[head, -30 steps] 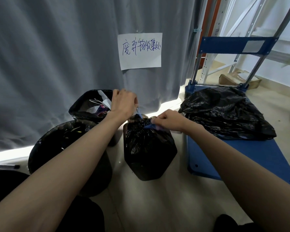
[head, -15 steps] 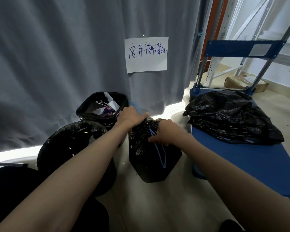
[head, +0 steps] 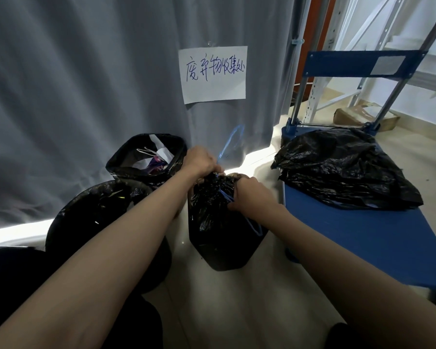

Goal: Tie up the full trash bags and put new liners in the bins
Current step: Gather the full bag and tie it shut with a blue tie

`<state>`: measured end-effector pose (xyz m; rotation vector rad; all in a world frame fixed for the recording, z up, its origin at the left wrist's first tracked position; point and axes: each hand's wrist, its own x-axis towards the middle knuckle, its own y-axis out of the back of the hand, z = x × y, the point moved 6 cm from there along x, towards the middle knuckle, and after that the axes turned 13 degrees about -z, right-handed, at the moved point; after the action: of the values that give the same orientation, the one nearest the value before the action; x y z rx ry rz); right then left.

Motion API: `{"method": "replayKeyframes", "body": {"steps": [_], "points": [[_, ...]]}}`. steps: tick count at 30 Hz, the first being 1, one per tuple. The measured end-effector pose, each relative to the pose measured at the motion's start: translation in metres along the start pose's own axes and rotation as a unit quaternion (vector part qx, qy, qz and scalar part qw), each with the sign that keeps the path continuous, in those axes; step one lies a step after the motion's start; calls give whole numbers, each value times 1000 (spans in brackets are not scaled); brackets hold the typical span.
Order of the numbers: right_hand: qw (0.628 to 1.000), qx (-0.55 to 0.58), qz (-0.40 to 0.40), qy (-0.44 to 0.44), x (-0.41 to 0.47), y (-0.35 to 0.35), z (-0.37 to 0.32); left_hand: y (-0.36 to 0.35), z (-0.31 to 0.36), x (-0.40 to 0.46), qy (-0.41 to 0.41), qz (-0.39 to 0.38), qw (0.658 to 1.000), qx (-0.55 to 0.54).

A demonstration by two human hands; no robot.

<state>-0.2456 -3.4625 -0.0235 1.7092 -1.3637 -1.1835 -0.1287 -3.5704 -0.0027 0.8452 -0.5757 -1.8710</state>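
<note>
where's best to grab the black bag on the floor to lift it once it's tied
Probably the gathered neck at the top of the black bag, from straight above: the plastic bunches narrow there, where the left hand and right hand pinch the blue drawstring, while the body below bulges wide and slack.

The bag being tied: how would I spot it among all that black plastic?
Find the white paper sign on the grey curtain. Straight below it, on the floor, stands a small black bag, with both hands at its neck. Unlike the two lined bins to its left, it stands free and has blue drawstrings.
</note>
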Motion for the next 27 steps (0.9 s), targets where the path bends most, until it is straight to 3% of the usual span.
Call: {"method": "replayKeyframes", "body": {"steps": [9, 14, 19, 25, 27], "points": [[990, 134, -28, 13, 12, 11, -3, 11, 9, -13, -38, 17, 999, 25], [977, 208, 11, 35, 10, 19, -3, 13, 14, -19, -55, 27, 997, 50], [919, 388, 9, 69, 4, 25, -5, 12, 14, -22, -47, 6, 999, -9], [824, 556, -89, 60, 2, 20, -5, 16, 0, -20, -49, -9, 994, -94], [814, 563, -120, 77, 1, 20, -2, 16, -8, -18, -55, -18, 990, -128]]}}
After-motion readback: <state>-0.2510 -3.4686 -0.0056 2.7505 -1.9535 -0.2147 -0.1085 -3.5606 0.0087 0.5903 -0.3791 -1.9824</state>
